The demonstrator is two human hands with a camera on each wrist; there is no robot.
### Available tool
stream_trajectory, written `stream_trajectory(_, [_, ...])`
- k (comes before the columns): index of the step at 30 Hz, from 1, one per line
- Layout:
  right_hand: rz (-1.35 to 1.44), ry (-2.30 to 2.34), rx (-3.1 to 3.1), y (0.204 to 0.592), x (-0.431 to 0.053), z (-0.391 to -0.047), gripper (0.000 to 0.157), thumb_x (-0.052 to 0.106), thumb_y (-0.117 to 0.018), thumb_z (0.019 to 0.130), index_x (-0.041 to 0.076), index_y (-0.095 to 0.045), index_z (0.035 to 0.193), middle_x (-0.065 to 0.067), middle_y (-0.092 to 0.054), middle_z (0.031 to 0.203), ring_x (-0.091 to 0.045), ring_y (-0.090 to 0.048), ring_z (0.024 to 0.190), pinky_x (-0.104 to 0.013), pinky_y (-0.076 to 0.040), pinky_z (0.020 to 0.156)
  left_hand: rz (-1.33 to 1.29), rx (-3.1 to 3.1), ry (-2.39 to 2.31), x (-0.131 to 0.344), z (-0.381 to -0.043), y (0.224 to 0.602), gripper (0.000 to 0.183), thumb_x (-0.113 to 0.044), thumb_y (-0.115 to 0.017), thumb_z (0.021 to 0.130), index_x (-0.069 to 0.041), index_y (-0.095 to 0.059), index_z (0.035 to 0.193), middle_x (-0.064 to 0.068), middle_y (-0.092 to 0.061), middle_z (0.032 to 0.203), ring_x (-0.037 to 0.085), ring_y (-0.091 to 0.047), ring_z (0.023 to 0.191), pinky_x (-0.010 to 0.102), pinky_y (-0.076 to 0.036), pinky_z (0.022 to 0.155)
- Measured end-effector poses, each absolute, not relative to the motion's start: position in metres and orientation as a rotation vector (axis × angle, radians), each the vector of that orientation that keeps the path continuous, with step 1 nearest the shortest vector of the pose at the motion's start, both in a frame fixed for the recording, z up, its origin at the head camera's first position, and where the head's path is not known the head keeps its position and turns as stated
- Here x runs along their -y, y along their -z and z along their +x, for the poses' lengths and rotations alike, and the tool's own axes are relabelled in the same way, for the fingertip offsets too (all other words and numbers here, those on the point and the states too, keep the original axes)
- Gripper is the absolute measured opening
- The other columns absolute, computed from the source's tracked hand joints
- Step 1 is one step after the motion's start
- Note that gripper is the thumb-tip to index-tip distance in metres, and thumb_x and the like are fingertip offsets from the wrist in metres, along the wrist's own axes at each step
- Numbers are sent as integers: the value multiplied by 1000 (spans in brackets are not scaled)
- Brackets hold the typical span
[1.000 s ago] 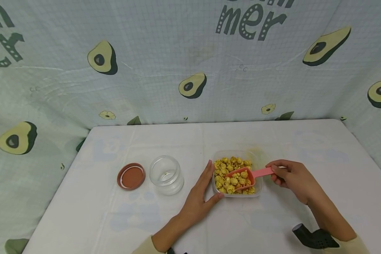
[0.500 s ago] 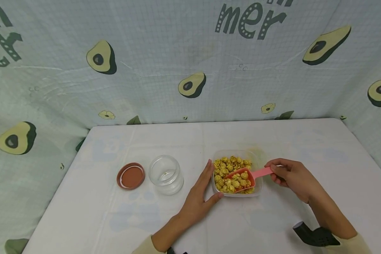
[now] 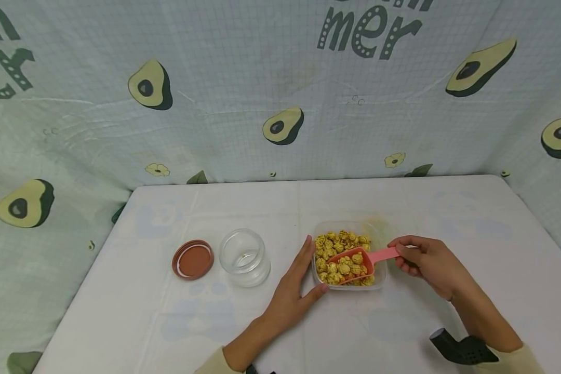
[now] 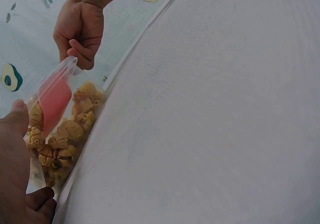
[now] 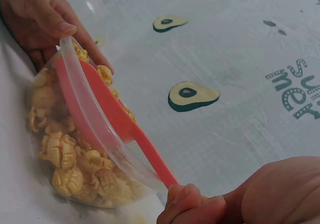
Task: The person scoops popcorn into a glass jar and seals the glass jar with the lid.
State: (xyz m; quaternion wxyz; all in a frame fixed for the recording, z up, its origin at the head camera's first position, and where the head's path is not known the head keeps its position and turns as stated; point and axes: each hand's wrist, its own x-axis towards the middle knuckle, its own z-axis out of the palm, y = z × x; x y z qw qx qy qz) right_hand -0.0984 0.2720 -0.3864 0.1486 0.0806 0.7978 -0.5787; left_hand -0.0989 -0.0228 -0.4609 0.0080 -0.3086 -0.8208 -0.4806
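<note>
Scoop [image 3: 367,258] crosswise in popcorn [image 3: 332,242], mouth leftward, right hand [image 3: 423,261] pinching handle [image 3: 384,254]

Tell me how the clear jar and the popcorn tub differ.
The jar is round, while the tub is boxy with rounded corners. The jar looks empty; the tub holds popcorn. The jar stands untouched, whereas the left hand touches the tub. Both are see-through and open-topped.

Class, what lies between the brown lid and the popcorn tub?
The head view shows the clear jar, then the left hand, between the brown lid and the popcorn tub.
</note>
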Motion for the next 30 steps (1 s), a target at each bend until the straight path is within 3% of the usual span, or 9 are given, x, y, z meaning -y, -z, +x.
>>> stream_trajectory(10, [239, 1646, -2350, 388, -261, -97, 35, 16, -51, 101, -8, -51, 127, -15, -63, 84, -19, -58, 68, -28, -56, 64, -957, 2568, 1486, 22, -99, 462, 80, -35, -61, 94, -16, -13, 155, 0, -9, 160, 16, -13, 144, 40, -24, 113])
stream_trajectory(30, [297, 1603, -2369, 388, -258, -98, 37, 19, -50, 101, -5, -51, 129, -13, -63, 85, -18, -57, 69, -27, -54, 62, -949, 2585, 1507, 22, -98, 460, 81, -34, -62, 94, -15, -13, 155, 0, -9, 160, 14, -12, 144, 41, -24, 113])
